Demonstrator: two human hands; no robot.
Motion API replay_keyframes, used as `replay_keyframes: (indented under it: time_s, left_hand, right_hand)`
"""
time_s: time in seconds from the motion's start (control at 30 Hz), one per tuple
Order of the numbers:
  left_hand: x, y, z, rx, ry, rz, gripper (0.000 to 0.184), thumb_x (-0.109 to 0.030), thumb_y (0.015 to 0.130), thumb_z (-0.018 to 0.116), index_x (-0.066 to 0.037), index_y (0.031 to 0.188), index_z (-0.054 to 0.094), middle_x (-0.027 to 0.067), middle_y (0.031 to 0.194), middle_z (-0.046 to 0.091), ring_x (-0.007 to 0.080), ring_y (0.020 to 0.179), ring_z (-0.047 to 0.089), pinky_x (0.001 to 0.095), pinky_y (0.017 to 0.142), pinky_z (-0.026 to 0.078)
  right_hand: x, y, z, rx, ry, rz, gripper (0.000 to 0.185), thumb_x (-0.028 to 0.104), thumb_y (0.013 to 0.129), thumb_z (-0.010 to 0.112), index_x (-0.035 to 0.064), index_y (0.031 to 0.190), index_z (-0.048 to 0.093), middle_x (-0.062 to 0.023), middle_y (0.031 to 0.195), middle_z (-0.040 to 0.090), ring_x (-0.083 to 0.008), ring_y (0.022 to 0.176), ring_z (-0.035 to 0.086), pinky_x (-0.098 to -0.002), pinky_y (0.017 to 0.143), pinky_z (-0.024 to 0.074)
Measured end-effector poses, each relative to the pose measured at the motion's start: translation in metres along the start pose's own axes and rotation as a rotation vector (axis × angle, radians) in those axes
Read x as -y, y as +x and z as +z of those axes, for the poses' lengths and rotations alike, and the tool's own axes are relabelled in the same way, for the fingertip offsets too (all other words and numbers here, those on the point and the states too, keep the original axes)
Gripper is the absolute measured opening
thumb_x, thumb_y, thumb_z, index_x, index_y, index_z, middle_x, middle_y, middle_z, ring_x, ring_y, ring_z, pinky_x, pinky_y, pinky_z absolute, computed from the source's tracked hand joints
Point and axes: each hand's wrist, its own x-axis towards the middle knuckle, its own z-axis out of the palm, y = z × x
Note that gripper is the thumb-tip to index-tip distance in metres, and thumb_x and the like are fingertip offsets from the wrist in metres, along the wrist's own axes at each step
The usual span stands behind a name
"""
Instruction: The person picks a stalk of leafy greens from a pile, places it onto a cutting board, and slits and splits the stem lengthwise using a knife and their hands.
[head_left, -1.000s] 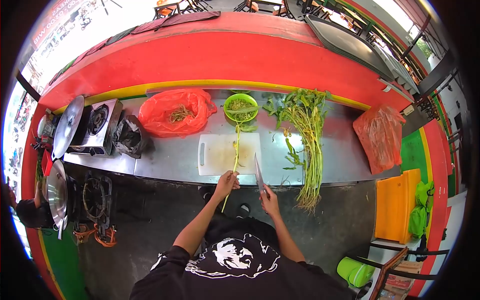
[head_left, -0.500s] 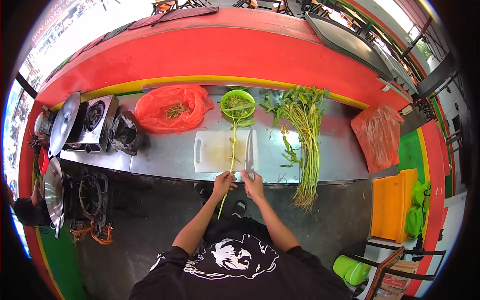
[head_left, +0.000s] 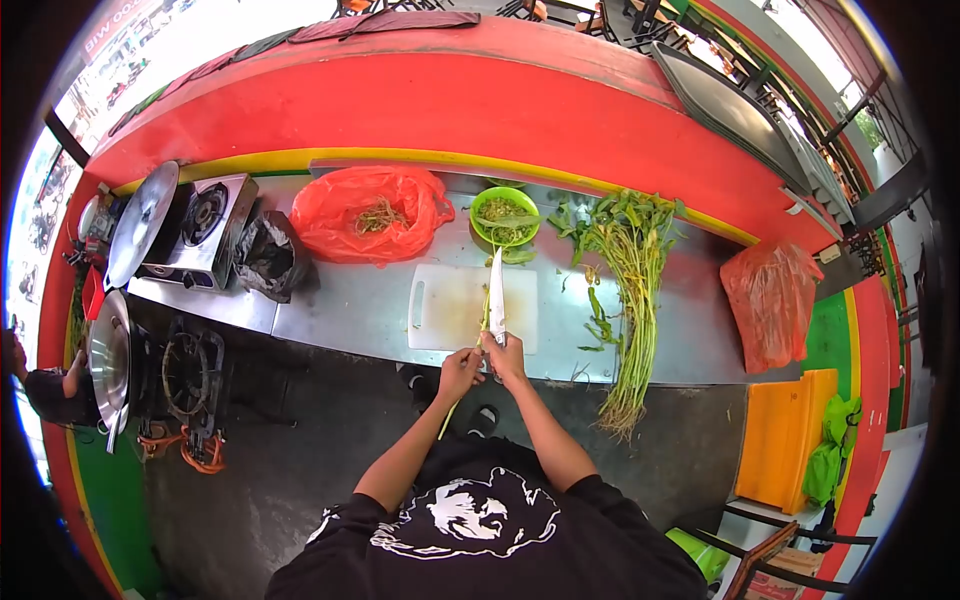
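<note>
Fingers closed, my left hand grips a thin green stem whose lower end hangs below it past the counter edge. Right beside it, my right hand is wrapped round the handle of a knife, the blade pointing away over the white cutting board. The stem's upper part runs next to the blade, partly hidden by it. Beyond the board stands a green bowl with cut greens. A bundle of leafy stems lies to the right, its roots overhanging the edge.
On the metal counter are a red plastic bag with scraps, a black bag and a stove. A red bag sits at the right end. At far left, another person's arm shows near a wok.
My right hand has brought the knife left, up against the stem and my left hand. The view has shifted, and the stem now shows shorter above my left hand.
</note>
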Motion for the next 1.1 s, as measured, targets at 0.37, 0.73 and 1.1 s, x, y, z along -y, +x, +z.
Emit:
replay_keyframes:
  time_s: [0.37, 0.73, 1.1]
  left_hand:
    - [-0.03, 0.005, 0.002, -0.02, -0.151, 0.052, 0.025, -0.018, 0.1, 0.05, -0.002, 0.119, 0.051, 0.0104, 0.077, 0.064, 0.0162, 0.053, 0.064, 0.0242, 0.044, 0.047]
    - [-0.046, 0.011, -0.027, -0.109, -0.357, -0.018, 0.029, -0.028, 0.102, 0.044, -0.005, 0.118, 0.052, 0.0051, 0.085, 0.062, 0.0142, 0.062, 0.063, 0.0245, 0.049, 0.046]
    - [-0.056, 0.006, -0.035, -0.176, -0.206, 0.092, 0.033, -0.022, 0.099, 0.053, -0.006, 0.128, 0.049, 0.0057, 0.091, 0.068, 0.0063, 0.058, 0.055, 0.018, 0.047, 0.038]
  right_hand:
    - [0.004, 0.011, 0.016, -0.149, 0.072, -0.163, 0.029, 0.026, 0.091, 0.064, 0.002, 0.076, 0.057, 0.0019, 0.052, 0.047, -0.0082, 0.039, 0.04, -0.0281, 0.037, 0.0321]
    - [0.008, 0.022, 0.001, -0.339, 0.315, -0.019, 0.031, 0.028, 0.091, 0.063, 0.0071, 0.074, 0.049, 0.0024, 0.05, 0.043, -0.0078, 0.038, 0.042, -0.0251, 0.036, 0.034]
    - [-0.012, 0.019, -0.011, -0.541, -0.327, -0.2, 0.029, 0.024, 0.08, 0.071, -0.0032, 0.084, 0.061, -0.0066, 0.06, 0.058, -0.0187, 0.056, 0.056, -0.0357, 0.058, 0.0455]
